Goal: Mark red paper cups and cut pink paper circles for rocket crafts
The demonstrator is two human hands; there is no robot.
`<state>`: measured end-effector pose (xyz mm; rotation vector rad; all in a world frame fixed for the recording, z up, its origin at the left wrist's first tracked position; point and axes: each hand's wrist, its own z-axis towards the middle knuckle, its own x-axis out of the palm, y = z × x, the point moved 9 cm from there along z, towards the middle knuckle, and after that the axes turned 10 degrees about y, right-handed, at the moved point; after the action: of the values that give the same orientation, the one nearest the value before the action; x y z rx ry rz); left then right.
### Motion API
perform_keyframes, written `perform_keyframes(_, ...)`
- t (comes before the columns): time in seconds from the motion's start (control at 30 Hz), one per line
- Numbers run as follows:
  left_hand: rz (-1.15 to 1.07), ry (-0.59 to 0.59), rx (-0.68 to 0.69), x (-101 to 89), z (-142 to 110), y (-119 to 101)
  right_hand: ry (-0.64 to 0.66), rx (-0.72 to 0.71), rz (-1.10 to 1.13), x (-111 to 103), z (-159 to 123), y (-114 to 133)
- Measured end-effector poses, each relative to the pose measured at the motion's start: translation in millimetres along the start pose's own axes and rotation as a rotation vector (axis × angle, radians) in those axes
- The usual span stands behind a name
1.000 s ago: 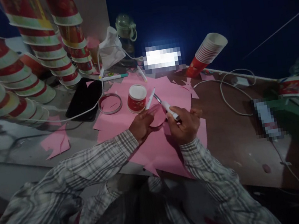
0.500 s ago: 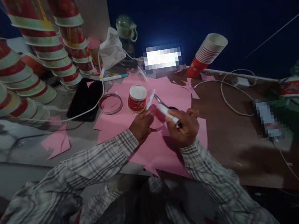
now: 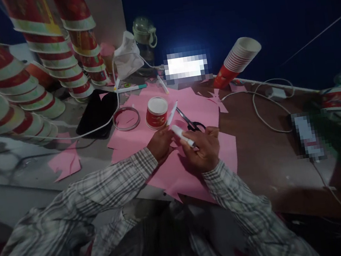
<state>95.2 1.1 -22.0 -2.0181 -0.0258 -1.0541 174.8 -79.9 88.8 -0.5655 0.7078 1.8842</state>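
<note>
My left hand (image 3: 161,143) is closed on a small piece of pink paper (image 3: 175,142), mostly covered by the fingers. A white glue stick (image 3: 183,136) is gripped in my right hand (image 3: 203,148), its front end over the paper piece. Just beyond my left fingertips is a slim white pen-like thing (image 3: 172,113); whether the hand touches it I cannot tell. Scissors with black handles (image 3: 195,125) lie beyond my right hand. A red and white paper cup (image 3: 157,113) stands upside down on pink sheets (image 3: 167,173).
Tall stacks of red and white cups (image 3: 78,79) rise at the left, near a black phone (image 3: 100,115) and a tape ring (image 3: 126,119). A leaning cup stack (image 3: 237,61) stands back right. White cable (image 3: 258,106) loops across the brown table (image 3: 257,153).
My right hand has moved left with the glue stick, closer to my left hand. More of the scissors' black handles shows. My left hand has barely moved.
</note>
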Motion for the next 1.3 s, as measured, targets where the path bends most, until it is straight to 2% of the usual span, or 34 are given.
perform_keyframes(0.1,0.003,0.042,-0.017,2.9,0,2,0.024,0.026,-0.026,6,-1,-7)
perform_keyframes(0.2,-0.043,0.024,-0.014,1.7,1,3,-0.135,0.129,-0.051,-9,-7,-30)
perform_keyframes(0.3,-0.053,-0.01,-0.036,1.3,1,3,-0.249,0.339,0.048,-16,-17,-59)
perform_keyframes(0.4,-0.051,-0.02,-0.082,4.5,0,5,-0.182,0.445,0.25,2,-20,-73)
perform_keyframes(0.53,-0.074,-0.011,-0.111,10.1,-2,5,-0.045,0.5,0.46,27,-22,-70)
perform_keyframes(0.63,-0.077,-0.009,-0.12,11.4,-4,6,0.021,0.548,0.517,35,-24,-66)
perform_keyframes(0.8,-0.072,0.02,-0.122,8.9,-4,8,-0.05,0.535,0.404,27,-21,-64)
perform_keyframes(0.93,-0.033,0.147,-0.139,14.0,-6,11,-0.11,0.498,0.278,18,-19,-68)
perform_keyframes(1.03,-0.006,0.208,-0.14,17.0,-7,13,-0.126,0.507,0.265,17,-21,-71)
perform_keyframes(1.2,-0.022,0.108,-0.109,9.5,-4,11,-0.084,0.483,0.342,17,-17,-67)
perform_keyframes(1.3,-0.061,0.062,-0.092,8.1,-4,7,-0.152,0.398,0.285,-2,-13,-56)
